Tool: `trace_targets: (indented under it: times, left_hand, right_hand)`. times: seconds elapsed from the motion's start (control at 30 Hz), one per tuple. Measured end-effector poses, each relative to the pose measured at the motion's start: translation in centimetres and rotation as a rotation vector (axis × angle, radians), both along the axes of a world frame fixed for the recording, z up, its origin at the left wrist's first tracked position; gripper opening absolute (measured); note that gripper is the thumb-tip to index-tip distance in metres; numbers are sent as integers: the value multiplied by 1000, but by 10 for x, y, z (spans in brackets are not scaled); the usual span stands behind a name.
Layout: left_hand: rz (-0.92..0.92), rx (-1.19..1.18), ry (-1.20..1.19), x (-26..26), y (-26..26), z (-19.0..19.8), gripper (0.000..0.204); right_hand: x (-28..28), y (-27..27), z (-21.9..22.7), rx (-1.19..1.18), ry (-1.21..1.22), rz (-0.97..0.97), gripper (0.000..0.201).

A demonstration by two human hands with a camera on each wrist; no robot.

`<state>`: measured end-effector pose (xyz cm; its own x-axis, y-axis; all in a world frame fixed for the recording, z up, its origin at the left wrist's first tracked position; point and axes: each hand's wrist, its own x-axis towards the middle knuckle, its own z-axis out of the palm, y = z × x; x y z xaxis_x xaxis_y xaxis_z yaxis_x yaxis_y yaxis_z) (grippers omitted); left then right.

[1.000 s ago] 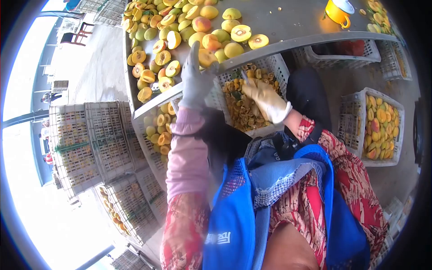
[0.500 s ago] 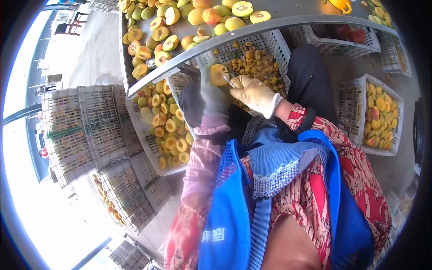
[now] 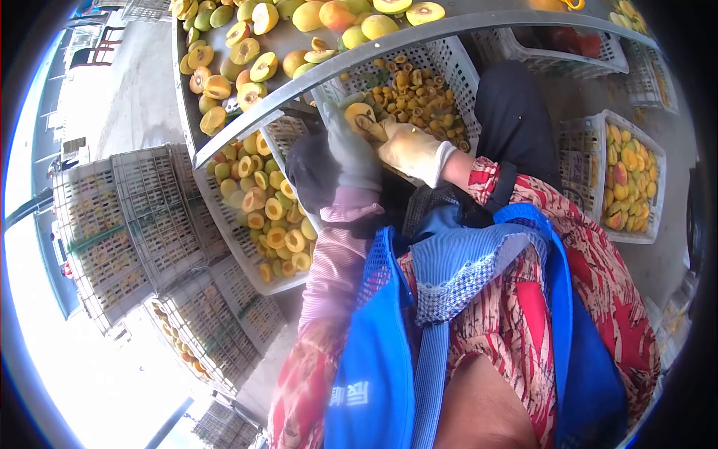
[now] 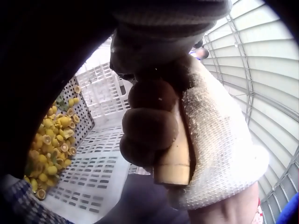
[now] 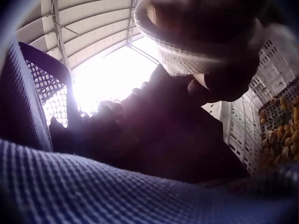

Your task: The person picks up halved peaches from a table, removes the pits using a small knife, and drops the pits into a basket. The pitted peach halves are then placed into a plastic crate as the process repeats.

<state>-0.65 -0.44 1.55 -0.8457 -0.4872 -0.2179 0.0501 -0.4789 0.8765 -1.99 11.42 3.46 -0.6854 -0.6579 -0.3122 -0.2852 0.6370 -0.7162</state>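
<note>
In the head view my left hand (image 3: 350,150), in a grey glove, holds a yellow peach half (image 3: 360,118) with its cut face up. My right hand (image 3: 415,152), in a cream glove, meets it from the other side. The left wrist view shows the right fingers curled round a light wooden handle (image 4: 173,167); the tool's working end is hidden at the fruit. Both hands are above a white crate (image 3: 465,69) of scooped-out peach pits and scraps (image 3: 419,97).
A metal-edged table (image 3: 449,30) with peach halves (image 3: 263,67) stands in front. At my left is a crate (image 3: 278,286) of pitted halves; another fruit-filled crate (image 3: 654,217) is at the right. Stacked crates (image 3: 105,232) stand further left.
My left hand came down from the table's edge with a peach half and met the right hand over the pit crate. The tool's metal tip, visible half a second ago, is now hidden.
</note>
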Motion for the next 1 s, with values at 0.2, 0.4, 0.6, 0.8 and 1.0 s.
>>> trace_targets:
  times: [0.2, 0.4, 0.6, 0.8, 1.0]
  left_hand:
    - [-189, 238, -147, -3, -11, 1, 43]
    - [-214, -100, -85, -8, -19, -37, 38]
    - [-237, -5, -95, -4, -33, -53, 36]
    - [-299, 7, -141, 5, -6, 15, 36]
    - [-20, -472, -169, 6, -3, 8, 56]
  right_hand:
    - [-11, 8, 23, 40, -243, -74, 41]
    - [-13, 13, 15, -85, -641, -144, 38]
    - [-5, 8, 14, 11, -390, -134, 39]
    - [0, 17, 15, -94, -424, -128, 41]
    - [8, 11, 30, -273, -1046, -318, 17]
